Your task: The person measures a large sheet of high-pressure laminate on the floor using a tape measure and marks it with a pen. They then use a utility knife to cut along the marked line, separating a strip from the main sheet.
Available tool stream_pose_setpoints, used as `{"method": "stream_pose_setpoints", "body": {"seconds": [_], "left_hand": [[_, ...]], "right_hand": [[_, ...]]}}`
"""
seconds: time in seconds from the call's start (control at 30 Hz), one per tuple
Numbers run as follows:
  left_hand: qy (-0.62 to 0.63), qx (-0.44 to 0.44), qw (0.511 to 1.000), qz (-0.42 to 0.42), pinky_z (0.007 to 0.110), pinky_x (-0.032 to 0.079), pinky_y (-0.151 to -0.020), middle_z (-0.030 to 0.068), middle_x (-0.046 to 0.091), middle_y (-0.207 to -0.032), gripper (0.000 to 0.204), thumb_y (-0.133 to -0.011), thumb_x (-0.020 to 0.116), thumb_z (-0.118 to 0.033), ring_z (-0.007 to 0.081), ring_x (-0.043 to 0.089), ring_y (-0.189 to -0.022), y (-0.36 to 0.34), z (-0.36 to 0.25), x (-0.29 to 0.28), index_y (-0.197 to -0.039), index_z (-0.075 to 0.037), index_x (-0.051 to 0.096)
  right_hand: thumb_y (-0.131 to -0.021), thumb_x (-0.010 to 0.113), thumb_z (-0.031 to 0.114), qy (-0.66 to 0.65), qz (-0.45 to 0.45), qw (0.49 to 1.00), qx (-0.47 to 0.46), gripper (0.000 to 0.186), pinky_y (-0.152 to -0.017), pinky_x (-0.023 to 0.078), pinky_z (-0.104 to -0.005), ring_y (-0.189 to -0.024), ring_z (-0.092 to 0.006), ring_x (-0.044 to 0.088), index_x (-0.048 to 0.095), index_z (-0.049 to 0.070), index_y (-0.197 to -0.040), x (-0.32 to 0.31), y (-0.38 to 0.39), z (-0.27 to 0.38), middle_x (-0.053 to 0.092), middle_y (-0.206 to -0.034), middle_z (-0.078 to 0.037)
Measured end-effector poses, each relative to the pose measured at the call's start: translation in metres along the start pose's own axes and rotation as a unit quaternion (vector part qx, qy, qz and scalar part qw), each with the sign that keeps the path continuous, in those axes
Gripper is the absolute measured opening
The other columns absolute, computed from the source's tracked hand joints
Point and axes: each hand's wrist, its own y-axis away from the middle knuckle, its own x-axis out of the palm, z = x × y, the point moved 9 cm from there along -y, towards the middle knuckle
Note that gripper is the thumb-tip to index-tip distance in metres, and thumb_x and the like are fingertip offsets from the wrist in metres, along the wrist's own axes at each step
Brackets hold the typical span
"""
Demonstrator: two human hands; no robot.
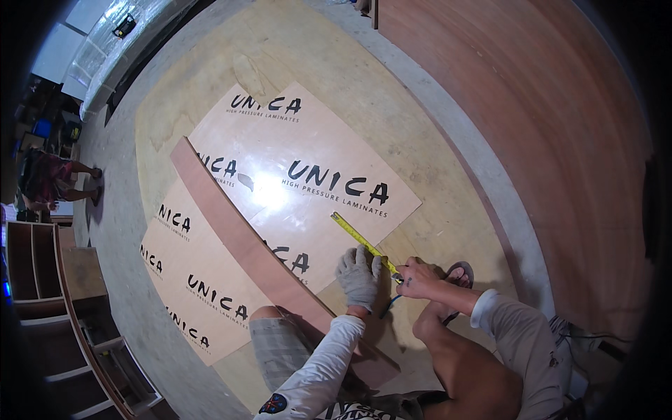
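A yellow tape measure (353, 232) has its blade pulled out across a laminate sheet (318, 147) with a printed tan face. My bare right hand (418, 278) is closed around the tape's case, which is mostly hidden by the fingers. Beside the blade, my left hand (357, 278) in a grey work glove rests on the sheet with its fingers stretched out, fingertips close to the blade's edge. A long reddish-brown wooden board (238, 217) lies diagonally over the sheet, left of my left hand, and passes under my left forearm.
A large pale plywood panel (189, 77) lies beneath the sheet. To the right is a big reddish-brown wooden panel (532, 133). Open cabinet frames (66, 336) stand at the lower left. Another person (52, 178) is at the far left. Cables (595, 337) lie at the lower right.
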Motion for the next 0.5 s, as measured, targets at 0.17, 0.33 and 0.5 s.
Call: {"method": "stream_pose_setpoints", "body": {"seconds": [0.17,0.33,0.5], "left_hand": [[0.19,-0.128,0.97,0.079,0.05,0.054,-0.094,0.0197,0.076,-0.116,0.047,-0.106,0.061,-0.047,0.0411,0.072,-0.107,0.014,0.011,0.026,-0.125,-0.006,0.073],[0.226,-0.109,0.964,0.087,0.046,0.057,-0.088,0.0174,0.079,-0.106,0.044,-0.106,0.063,-0.042,0.0345,0.076,-0.097,0.025,0.007,0.043,-0.12,-0.002,0.075],[0.481,-0.186,0.837,0.184,0.032,0.054,-0.073,0.0069,0.076,-0.091,0.033,-0.106,0.067,-0.029,0.0136,0.068,-0.08,0.036,-0.002,0.088,-0.117,0.0,0.076]], "right_hand": [[-0.079,0.08,0.036,-0.03,-0.021,0.999,-0.014,0.058,-0.102,0.056,-0.0523,-0.119,-0.0469,0.067,0.072,0.01,-0.13,-0.004,0.005,-0.002,0.059,-0.135,-0.028],[-0.078,0.082,0.039,-0.094,0.004,0.996,0.002,0.063,-0.103,0.055,-0.0485,-0.12,-0.0404,0.066,0.07,0.015,-0.135,-0.003,0.003,-0.02,0.063,-0.13,-0.023],[-0.086,0.08,0.038,-0.145,0.025,0.989,-0.033,0.058,-0.091,0.059,-0.0442,-0.103,-0.0325,0.072,0.069,0.013,-0.138,0.0,0.01,-0.01,0.067,-0.12,-0.02]]}}
